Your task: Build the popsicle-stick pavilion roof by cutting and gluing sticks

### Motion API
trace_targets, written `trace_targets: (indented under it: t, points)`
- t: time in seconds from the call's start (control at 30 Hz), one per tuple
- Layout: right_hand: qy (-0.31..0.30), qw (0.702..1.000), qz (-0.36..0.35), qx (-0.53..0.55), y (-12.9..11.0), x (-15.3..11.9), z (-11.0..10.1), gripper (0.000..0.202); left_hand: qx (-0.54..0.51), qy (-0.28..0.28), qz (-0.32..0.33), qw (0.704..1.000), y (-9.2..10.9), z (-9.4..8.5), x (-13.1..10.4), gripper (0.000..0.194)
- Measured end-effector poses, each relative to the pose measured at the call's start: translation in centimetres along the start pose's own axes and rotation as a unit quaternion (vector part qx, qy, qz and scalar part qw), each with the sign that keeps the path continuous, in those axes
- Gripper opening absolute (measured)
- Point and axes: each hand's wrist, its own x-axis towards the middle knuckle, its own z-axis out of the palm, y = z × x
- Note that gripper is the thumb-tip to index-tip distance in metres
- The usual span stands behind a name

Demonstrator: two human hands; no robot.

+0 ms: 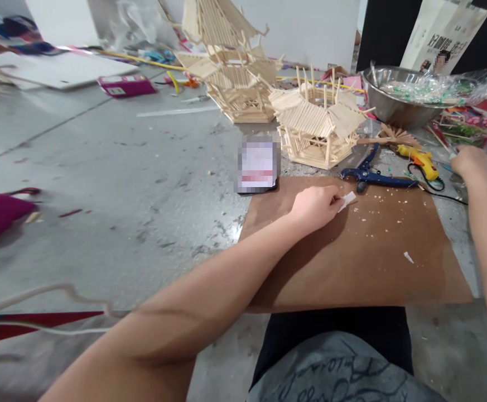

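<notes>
Pinching a white strip (348, 200), the left hand (315, 205) in the head view is over a brown sheet (343, 273) that meets the front edge of the grey desk (176, 184). Its fingers are clamped on one end of the strip, which is over the sheet's far half. The right hand (472, 161) is out toward the desk's right edge, beside scattered craft scraps; its fingers are curled, but I cannot tell whether they hold anything.

Between the hands, a blue cutter (387, 180) lies across the sheet's far edge, with a yellow glue gun (422, 163) just beside it. A phone (258, 162) is at the sheet's far left corner. Toward the desk's far edge stand a shorter stick model (321, 125) and a taller stick model (235, 78). A metal bowl (394, 106) holding clear wrapping (435, 87) is toward the far right corner.
</notes>
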Motion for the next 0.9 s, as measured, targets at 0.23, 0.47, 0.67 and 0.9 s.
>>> trace_targets:
  t: [0.23, 0.47, 0.67, 0.9]
  points:
    - [-0.046, 0.997, 0.041, -0.038, 0.2, -0.6, 0.7, 0.005, 0.022, 0.01, -0.032, 0.999, 0.1, -0.4, 0.0, 0.027]
    - [-0.046, 0.998, 0.003, -0.034, 0.6, -0.7, 0.7, 0.008, 0.03, 0.013, -0.044, 0.999, 0.1, -0.6, 0.1, 0.026]
    - [-0.036, 0.998, -0.01, -0.051, 0.2, -1.1, 0.6, 0.017, 0.008, 0.01, -0.063, 0.998, 0.3, -0.8, 0.1, 0.028]
    - [0.053, 0.998, 0.0, -0.016, -3.8, -3.1, -3.1, 0.036, -0.025, 0.057, -0.041, 0.997, -0.1, -0.7, 0.0, 0.028]
